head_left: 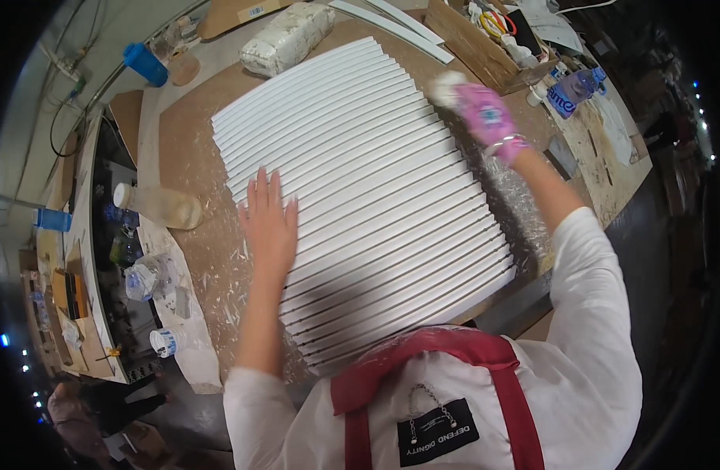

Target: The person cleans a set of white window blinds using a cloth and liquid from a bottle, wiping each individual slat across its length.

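Observation:
A row of long white slats [352,180], set side by side with narrow gaps, lies across the worktable. My left hand [270,223] is bare and rests flat on the slats' left side, its fingers stretched out. Past their right edge is my right hand [485,113], in a pink glove with a white end. Motion blurs its fingers, so I cannot make out whether they hold anything.
A white wrapped block [288,39] and loose white strips [395,30] lie at the far side. To the right stand a wooden box [485,47] of odds and ends and a blue-labelled bottle [575,90]. A cloudy bottle [160,205] lies left. Shavings litter the brown board [191,149].

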The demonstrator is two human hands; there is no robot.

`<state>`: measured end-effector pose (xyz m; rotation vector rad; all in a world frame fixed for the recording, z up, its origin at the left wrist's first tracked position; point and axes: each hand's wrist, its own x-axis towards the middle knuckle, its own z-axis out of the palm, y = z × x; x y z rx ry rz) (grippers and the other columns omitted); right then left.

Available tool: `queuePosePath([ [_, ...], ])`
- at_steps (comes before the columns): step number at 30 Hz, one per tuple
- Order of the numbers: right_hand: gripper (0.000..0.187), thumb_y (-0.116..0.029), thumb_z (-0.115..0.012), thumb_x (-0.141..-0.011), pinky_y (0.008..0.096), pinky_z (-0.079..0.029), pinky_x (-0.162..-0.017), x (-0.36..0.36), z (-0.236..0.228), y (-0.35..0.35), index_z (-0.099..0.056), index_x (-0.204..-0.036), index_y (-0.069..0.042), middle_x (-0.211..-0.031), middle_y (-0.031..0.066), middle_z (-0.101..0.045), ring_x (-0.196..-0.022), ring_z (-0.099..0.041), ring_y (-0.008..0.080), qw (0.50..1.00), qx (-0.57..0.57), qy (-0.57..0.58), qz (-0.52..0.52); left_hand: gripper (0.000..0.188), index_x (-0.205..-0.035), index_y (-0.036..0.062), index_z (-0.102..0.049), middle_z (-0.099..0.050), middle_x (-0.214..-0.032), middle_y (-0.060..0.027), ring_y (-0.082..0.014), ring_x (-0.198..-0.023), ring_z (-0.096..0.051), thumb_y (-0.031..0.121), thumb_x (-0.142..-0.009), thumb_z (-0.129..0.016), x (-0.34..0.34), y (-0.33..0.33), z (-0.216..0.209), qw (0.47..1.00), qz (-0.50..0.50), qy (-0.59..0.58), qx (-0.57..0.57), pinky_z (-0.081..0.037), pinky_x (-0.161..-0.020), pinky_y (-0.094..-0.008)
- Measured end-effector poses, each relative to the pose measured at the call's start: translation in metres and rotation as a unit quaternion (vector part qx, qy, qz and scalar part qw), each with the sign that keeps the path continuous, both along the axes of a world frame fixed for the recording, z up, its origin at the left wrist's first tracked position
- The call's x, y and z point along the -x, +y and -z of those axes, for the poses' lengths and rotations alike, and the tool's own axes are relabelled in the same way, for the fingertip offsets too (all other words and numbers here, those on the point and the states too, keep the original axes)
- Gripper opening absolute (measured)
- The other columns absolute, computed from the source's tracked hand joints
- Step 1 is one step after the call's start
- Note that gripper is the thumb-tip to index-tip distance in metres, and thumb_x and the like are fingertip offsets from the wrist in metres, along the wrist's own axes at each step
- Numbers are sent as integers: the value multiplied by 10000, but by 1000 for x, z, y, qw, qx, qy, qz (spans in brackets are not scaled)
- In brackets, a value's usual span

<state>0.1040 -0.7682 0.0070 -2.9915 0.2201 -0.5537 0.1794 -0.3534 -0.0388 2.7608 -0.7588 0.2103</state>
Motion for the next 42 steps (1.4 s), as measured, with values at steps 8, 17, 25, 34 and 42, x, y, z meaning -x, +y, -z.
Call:
queuePosePath([
  [8, 299, -310, -448, -980, 410, -423, -1019, -40, 59, 105, -647, -1161, -179, -1298, 96, -563, -1197, -517, 291, 980, 46, -37, -192, 563, -1474, 181, -370, -272, -1561, -92, -309, -1436, -242, 422, -971, -442, -82, -53, 26, 999, -12, 17, -49, -188, -1134, -577],
  [17, 387, -299, -487, -976, 313, -468, -937, 55, 4, -51, -543, -1270, -53, -1197, 47, -598, -1078, -577, 143, 729, -672, -124, -49, 407, -1341, 122, -528, -423, -1461, -139, -337, -1336, -384, 286, -970, -496, -89, -34, 35, 986, 65, -36, 147, -304, -1086, -506],
  [25, 390, -315, -506, -975, 340, -450, -1000, 67, -61, 119, -577, -1251, -49, -1271, 97, -583, -1177, -558, 206, 719, -678, -2, -153, 247, -1033, 11, -657, -642, -882, -73, -140, -799, -575, 227, -943, -580, 33, -121, -93, 846, 171, 296, 409, -467, -737, -282],
  [34, 295, -260, -568, -934, 318, -476, -879, 116, -69, 87, -646, -1102, -30, -976, 76, -675, -944, -608, 134, 800, -567, -107, -161, 325, -1203, 37, -553, -624, -1091, -74, -174, -969, -602, 280, -990, -517, -52, -5, -130, 619, 50, 285, 730, -493, -833, -329],
  [42, 873, -285, -657, -859, 411, -260, -1149, 116, -80, 110, -140, -1530, -73, -1529, 223, -264, -1419, -272, 289, 776, -576, -14, -257, 351, -1230, 4, -550, -634, -1172, -96, -215, -1038, -619, 275, -1021, -472, 22, -51, -217, 544, 217, 485, 649, -483, -945, -354],
])
